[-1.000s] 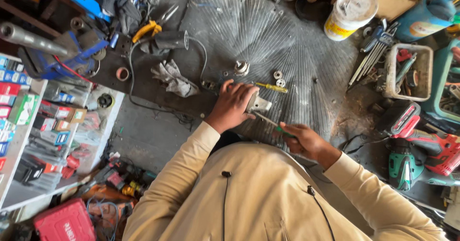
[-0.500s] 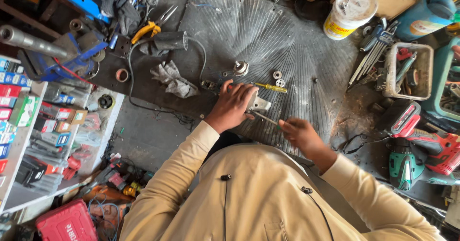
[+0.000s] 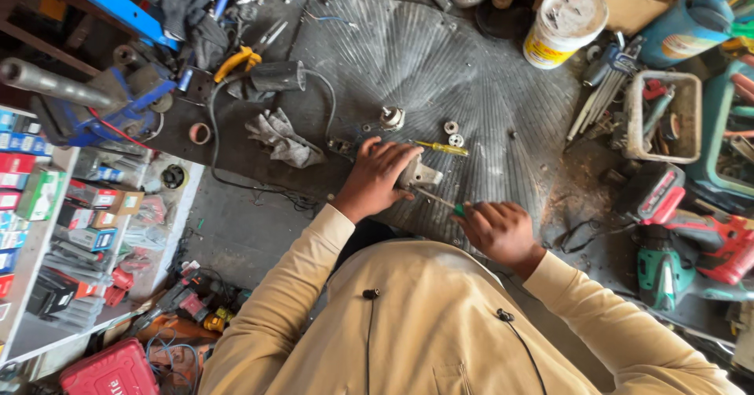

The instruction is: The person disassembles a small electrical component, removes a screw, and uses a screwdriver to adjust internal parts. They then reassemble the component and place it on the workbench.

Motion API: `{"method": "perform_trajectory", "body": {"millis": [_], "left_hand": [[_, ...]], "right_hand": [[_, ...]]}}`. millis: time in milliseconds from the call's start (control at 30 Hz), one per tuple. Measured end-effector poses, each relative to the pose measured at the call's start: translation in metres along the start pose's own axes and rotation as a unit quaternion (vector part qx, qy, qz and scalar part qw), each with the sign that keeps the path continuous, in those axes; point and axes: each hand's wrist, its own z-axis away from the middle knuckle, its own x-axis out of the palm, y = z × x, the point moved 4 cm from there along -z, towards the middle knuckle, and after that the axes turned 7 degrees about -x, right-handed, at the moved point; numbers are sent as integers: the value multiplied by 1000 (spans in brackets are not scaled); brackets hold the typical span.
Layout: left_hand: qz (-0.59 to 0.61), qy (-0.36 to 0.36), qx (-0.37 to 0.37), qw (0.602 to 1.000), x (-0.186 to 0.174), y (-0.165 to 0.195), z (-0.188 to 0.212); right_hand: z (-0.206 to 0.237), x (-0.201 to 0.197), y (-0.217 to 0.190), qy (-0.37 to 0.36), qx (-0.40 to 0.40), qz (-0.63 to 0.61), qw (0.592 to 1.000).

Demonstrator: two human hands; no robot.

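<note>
My left hand [image 3: 375,178] presses down on a small grey metal part [image 3: 421,174] lying on the scratched metal workbench [image 3: 487,89]. My right hand [image 3: 500,228] grips a green-handled screwdriver [image 3: 440,199] whose shaft points into that part. A yellow-handled screwdriver [image 3: 442,148] lies just beyond the part, with two small white round pieces [image 3: 453,133] and a small metal fitting [image 3: 390,117] near it.
A grey rag [image 3: 283,137], black cable [image 3: 220,148] and a blue vise [image 3: 94,96] lie to the left. A white tub [image 3: 562,24], a basket of tools [image 3: 658,116] and red and green power tools [image 3: 691,242] crowd the right. Shelves of boxes [image 3: 39,199] stand at far left.
My right hand has shifted slightly left along the bench's near edge with the screwdriver. My left hand stays on the metal part.
</note>
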Motion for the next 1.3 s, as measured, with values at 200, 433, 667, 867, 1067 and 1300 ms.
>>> {"method": "perform_trajectory", "body": {"millis": [200, 433, 667, 867, 1067, 1300], "left_hand": [[9, -7, -11, 1000, 1, -5, 0], [7, -14, -5, 1000, 0, -2, -2], [2, -19, -15, 1000, -1, 0, -3], [-34, -2, 10, 999, 0, 3, -1], [-31, 0, 21, 999, -2, 3, 0], [-6, 7, 21, 1000, -2, 1, 1]], "right_hand": [[22, 46, 25, -70, 341, -371, 861], [23, 50, 34, -66, 460, -594, 657], [-8, -7, 0, 37, 10, -1, 999], [6, 24, 16, 9, 126, -139, 982], [41, 69, 31, -47, 494, -577, 649], [8, 28, 26, -62, 333, -451, 826]]}}
